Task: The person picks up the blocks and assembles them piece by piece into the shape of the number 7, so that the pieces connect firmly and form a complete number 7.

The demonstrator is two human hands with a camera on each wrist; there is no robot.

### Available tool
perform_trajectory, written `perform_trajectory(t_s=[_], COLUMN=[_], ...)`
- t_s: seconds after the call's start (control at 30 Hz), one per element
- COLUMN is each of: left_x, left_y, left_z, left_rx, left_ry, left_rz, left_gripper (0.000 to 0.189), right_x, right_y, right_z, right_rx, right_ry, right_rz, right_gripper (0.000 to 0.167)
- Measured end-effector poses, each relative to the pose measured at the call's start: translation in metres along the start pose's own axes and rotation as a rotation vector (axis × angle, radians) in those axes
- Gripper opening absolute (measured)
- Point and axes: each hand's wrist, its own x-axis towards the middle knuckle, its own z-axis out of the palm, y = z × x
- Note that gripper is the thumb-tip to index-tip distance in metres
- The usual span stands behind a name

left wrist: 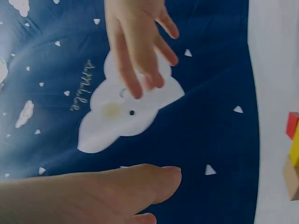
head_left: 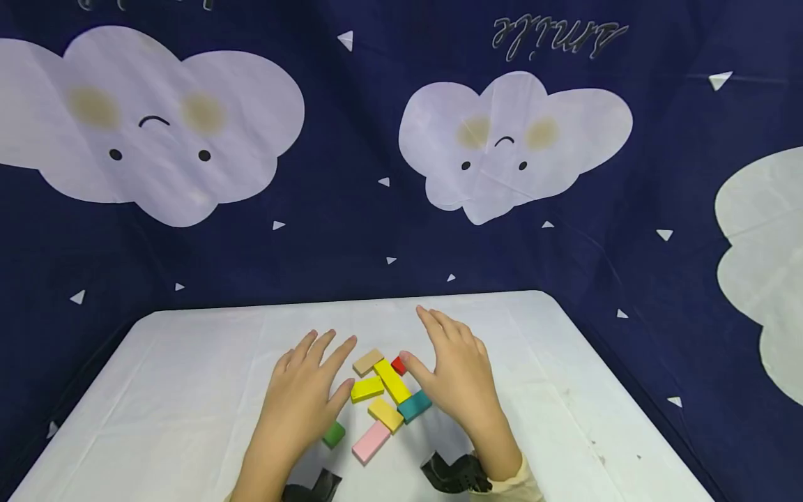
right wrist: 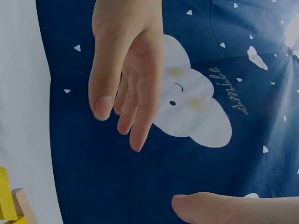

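Observation:
My left hand (head_left: 303,390) is held left of a loose group of coloured wooden blocks, its fingers straight and spread. My right hand (head_left: 461,369) is on the other side, palm turned inward, thumb apart from the straight fingers. Neither hand grips anything. Between them lie a tan block (head_left: 368,362), a long yellow block (head_left: 392,381), a shorter yellow block (head_left: 367,389), a golden block (head_left: 385,415) and a teal block (head_left: 415,406). The red block (head_left: 398,365) is near my right thumb. Below my left thumb lies a green block (head_left: 334,435), beside a pink block (head_left: 371,442).
A white table (head_left: 188,397) with rounded far corners carries the blocks. Behind it hangs a dark blue cloth (head_left: 339,265) printed with upside-down clouds and small triangles. Black straps (head_left: 456,474) show at the wrists.

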Motion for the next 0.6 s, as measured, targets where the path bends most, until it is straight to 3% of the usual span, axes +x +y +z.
perform_trajectory(t_s=[0.23, 0.47, 0.6], left_x=[0.014, 0.024, 0.028], left_y=[-0.011, -0.020, -0.021], left_z=[0.025, 0.060, 0.075], left_rx=[-0.041, -0.040, -0.034], left_ry=[-0.055, -0.207, -0.254], left_rz=[0.034, 0.002, 0.000], left_gripper=[0.055, 0.051, 0.047], right_x=[0.000, -0.003, -0.007], right_y=[0.006, 0.019, 0.027], right_z=[0.006, 0.029, 0.045], right_rx=[-0.004, -0.033, -0.052], right_ry=[-0.004, -0.079, -0.138], right_rz=[-0.007, -0.013, -0.030], right_gripper=[0.072, 0.071, 0.070])
